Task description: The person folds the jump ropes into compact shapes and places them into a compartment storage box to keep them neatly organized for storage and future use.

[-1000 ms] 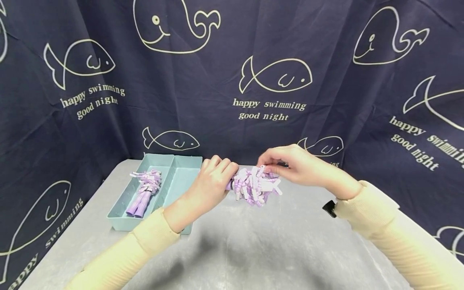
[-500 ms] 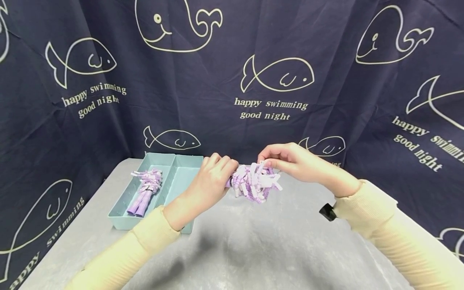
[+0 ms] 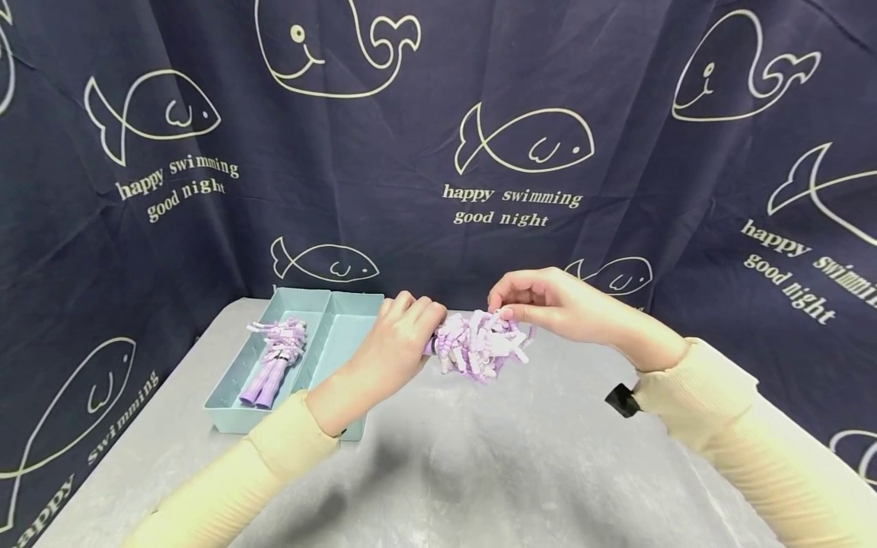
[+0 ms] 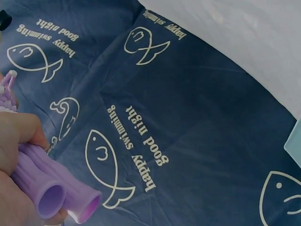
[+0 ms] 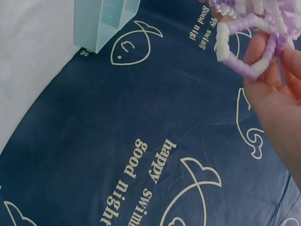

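A bundled purple-and-white beaded jump rope (image 3: 473,350) is held up over the middle of the table. My left hand (image 3: 397,342) grips its two purple handles (image 4: 77,193), whose hollow ends stick out below the fingers in the left wrist view. A dark band circles the bundle beside that hand. With thumb and fingers, my right hand (image 3: 555,301) pinches the beaded cord at the bundle's right end. One loop of beads (image 5: 223,42) hangs by those fingers in the right wrist view. Another such jump rope (image 3: 277,358) lies bundled in the left compartment of a light blue tray (image 3: 226,418).
Under the hands is a grey table (image 3: 479,472). The tray's right compartment (image 3: 342,339) lies close to the left forearm. A dark blue curtain (image 3: 411,167) with fish and whale outlines hangs behind and around the table. Something small and black (image 3: 622,400) shows by the right cuff.
The beaded strands have shifted in shape at the right hand's fingers. Both hands stay nearly in place, the left one still gripping the handles.
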Demonstrator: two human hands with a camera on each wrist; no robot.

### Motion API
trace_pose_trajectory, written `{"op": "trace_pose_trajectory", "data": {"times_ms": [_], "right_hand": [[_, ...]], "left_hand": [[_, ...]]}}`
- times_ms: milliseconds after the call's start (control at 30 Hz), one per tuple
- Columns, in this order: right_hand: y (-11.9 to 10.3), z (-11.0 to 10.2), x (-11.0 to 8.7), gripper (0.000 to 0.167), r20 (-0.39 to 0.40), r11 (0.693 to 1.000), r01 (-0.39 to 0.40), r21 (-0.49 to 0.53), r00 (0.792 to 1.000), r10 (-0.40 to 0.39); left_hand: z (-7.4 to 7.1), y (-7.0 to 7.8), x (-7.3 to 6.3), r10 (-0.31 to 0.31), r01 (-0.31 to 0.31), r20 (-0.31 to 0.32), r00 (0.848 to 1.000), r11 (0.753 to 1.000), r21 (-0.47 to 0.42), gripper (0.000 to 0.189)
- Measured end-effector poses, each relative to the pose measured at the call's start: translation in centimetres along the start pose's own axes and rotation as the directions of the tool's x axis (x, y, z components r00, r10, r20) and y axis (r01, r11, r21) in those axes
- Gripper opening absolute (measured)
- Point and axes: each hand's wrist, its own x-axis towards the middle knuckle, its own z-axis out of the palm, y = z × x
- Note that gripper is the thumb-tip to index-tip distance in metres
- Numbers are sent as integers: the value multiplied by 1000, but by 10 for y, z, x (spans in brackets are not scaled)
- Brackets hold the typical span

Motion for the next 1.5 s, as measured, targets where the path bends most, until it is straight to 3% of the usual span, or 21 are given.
{"op": "trace_pose_trajectory", "data": {"times_ms": [200, 433, 800, 1100, 1367, 1500], "right_hand": [[0, 2, 0, 11, -2, 996, -40, 82, 999, 41], [1, 4, 1, 15, -71, 988, -95, 125, 992, 104], [2, 3, -2, 20, 44, 978, -198, 59, 980, 196], [0, 5, 2, 13, -22, 992, -111, -59, 994, 110], [2, 11, 6, 9, -72, 995, -46, 93, 996, 53], [0, 13, 6, 8, -166, 999, -43, 32, 985, 48]], "left_hand": [[2, -2, -2, -12, 12, 8, 1000, 1000, -7, 24], [1, -4, -3, -27, 27, 13, 1000, 999, -32, 25], [0, -4, -2, -10, 9, 30, 1000, 1000, 8, 23], [0, -6, 0, -23, 23, 5, 1000, 1000, -11, 21], [0, -6, 0, -38, 38, 13, 999, 999, -27, 21], [-1, -7, 0, -33, 33, 8, 999, 999, -17, 25]]}}
